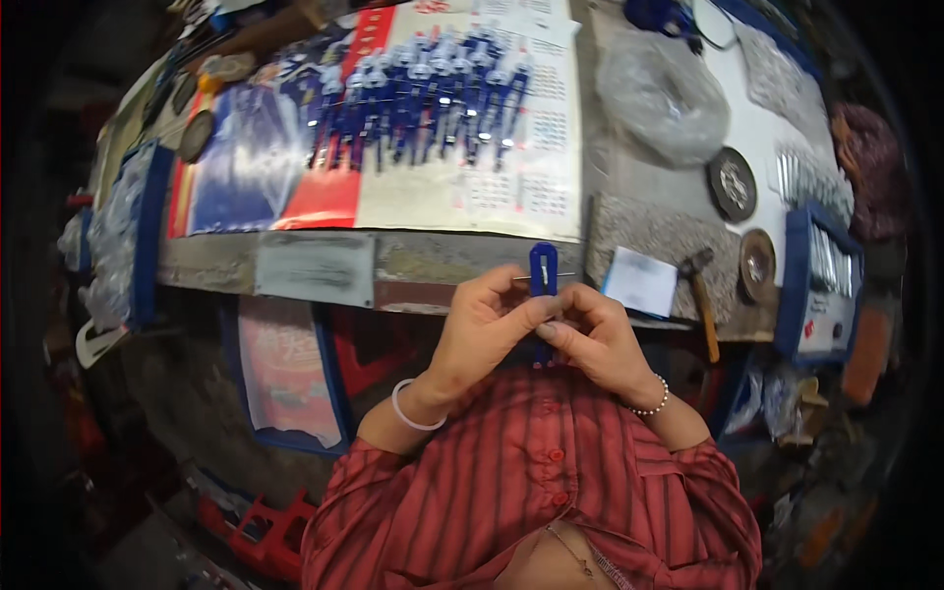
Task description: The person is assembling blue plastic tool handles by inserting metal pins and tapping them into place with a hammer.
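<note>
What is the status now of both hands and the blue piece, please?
Left hand and right hand both pinch blue plastic compass piece above the workbench edge. Thin metal pin crosses it. Nothing blocks the hands.

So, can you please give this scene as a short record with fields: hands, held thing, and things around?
left hand: left hand grips the blue compass part
right hand: right hand pinches the same part from the other side
held thing: small, blue, upright, a thin metal pin across it
bench: row of blue compasses on a printed sheet
right side: hammer, white card
</note>
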### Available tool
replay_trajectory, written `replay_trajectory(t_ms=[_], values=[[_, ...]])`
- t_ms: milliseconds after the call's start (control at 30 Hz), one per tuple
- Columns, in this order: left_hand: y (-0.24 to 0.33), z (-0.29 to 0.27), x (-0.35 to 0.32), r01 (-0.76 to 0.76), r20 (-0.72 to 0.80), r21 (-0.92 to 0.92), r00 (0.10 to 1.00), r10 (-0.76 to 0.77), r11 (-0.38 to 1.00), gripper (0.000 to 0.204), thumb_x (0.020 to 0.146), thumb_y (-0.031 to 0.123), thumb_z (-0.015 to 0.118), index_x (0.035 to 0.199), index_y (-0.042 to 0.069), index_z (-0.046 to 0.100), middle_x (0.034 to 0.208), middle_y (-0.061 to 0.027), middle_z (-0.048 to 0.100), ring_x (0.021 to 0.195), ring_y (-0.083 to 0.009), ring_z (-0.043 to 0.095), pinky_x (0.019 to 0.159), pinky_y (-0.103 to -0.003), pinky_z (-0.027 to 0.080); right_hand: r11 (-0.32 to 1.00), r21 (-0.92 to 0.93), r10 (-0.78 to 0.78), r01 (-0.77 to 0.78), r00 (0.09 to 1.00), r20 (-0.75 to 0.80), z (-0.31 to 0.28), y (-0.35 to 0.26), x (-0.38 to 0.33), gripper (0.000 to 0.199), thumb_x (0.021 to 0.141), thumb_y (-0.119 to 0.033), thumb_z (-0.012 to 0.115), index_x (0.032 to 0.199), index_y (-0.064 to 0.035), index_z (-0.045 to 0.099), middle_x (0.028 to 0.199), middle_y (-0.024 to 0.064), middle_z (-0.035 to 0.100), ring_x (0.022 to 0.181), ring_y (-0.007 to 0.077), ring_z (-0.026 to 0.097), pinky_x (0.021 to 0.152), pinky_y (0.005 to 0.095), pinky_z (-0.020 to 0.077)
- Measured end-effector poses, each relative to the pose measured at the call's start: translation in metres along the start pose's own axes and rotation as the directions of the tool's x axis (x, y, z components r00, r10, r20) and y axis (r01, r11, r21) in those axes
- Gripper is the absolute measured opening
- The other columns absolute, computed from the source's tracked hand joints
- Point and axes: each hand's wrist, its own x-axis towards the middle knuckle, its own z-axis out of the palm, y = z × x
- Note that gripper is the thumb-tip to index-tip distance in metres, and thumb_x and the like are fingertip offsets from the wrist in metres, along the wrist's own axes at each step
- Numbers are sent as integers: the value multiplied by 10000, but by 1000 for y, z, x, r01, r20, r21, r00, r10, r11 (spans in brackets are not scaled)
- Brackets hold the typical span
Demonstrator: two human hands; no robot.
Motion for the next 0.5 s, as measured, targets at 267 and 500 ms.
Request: replay_trajectory(t_ms=[267,500], values=[[-21,32,0,116,102,208,985,-140,971,151,844,0,632,991,-29,613,896,-60,646,812,-94,594,740,-228,487,997,56,47,-44,997,-58,-30,11,-47,179,874,-140,647,873,-20,514,704,-21,527,552,12,496,477,160,405],[-18,53,10,154,125,254,974,-190,955,147,851,1,625,991,-38,611,880,-57,647,801,-93,592,730,-227,483,989,144,58,-45,994,-89,-45,18,-56,167,876,-137,642,871,-25,518,691,-18,535,536,17,504,473,164,403]])
